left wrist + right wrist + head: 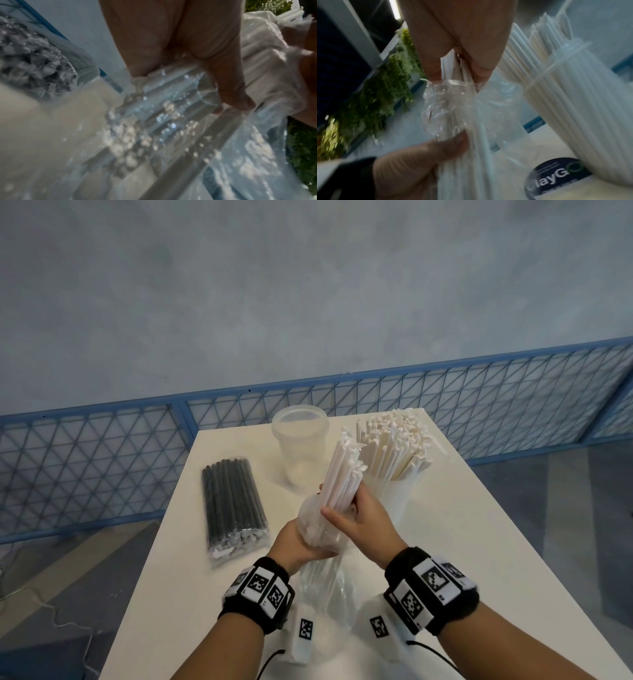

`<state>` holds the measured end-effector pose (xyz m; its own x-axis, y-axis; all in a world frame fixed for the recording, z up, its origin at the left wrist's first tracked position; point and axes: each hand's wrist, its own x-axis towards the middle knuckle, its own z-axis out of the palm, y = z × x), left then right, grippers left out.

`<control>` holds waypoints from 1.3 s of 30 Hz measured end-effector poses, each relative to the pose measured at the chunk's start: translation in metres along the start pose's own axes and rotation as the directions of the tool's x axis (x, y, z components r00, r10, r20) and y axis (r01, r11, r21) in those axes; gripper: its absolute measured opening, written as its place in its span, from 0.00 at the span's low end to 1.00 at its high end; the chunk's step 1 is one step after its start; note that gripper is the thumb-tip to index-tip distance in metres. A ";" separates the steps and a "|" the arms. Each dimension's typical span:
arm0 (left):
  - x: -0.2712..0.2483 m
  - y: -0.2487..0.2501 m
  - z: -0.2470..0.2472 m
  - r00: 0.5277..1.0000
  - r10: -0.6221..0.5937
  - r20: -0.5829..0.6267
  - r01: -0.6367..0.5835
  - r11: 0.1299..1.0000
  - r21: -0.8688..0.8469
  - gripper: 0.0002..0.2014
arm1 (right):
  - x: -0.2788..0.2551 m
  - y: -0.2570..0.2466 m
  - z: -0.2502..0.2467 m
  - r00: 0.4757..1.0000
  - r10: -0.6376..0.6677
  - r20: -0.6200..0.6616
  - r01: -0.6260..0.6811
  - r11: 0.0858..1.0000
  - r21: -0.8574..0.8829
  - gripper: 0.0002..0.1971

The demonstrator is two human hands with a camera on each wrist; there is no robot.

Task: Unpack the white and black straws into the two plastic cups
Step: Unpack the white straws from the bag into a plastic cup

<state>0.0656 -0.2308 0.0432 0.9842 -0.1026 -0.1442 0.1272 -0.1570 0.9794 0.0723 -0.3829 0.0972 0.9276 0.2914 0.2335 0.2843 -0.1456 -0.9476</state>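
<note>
My right hand [356,513] grips a bundle of white straws [342,470] that sticks up out of a clear plastic bag [318,532]. My left hand [294,542] holds the crumpled bag around the bundle's lower part; in the left wrist view its fingers [228,86] curl on the bag [171,108]. The right wrist view has the right hand's fingers [433,65] pinching the straws [460,70] just above the bag's mouth [443,101]. A plastic cup [390,494] filled with white straws [394,440] stands right behind. An empty clear cup [299,440] stands to its left. A sealed pack of black straws [233,501] lies left.
The white table [462,542] is narrow, its left edge near the black pack. A blue wire fence [102,460] runs behind it. Cables hang off the near edge by my wrists.
</note>
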 end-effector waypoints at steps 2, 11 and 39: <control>-0.001 0.000 -0.001 1.000 0.010 -0.009 -0.010 1.000 -0.026 0.24 | -0.004 0.007 -0.003 1.000 -0.009 0.017 0.009 1.000 -0.003 0.22; 0.002 -0.009 0.011 0.999 0.016 -0.030 -0.014 0.999 0.042 0.29 | -0.032 0.038 0.013 0.947 0.027 -0.320 -0.036 0.999 -0.023 0.25; -0.006 0.014 0.013 0.997 0.017 0.073 -0.026 0.993 0.117 0.27 | 0.003 -0.001 -0.002 0.949 0.253 -0.190 -0.139 0.872 0.469 0.06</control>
<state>0.0597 -0.2455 0.0560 0.9747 -0.1763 -0.1373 0.0866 -0.2683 0.9594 0.0757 -0.3835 0.0991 0.9979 0.0603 0.0232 0.0056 0.2762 -0.9611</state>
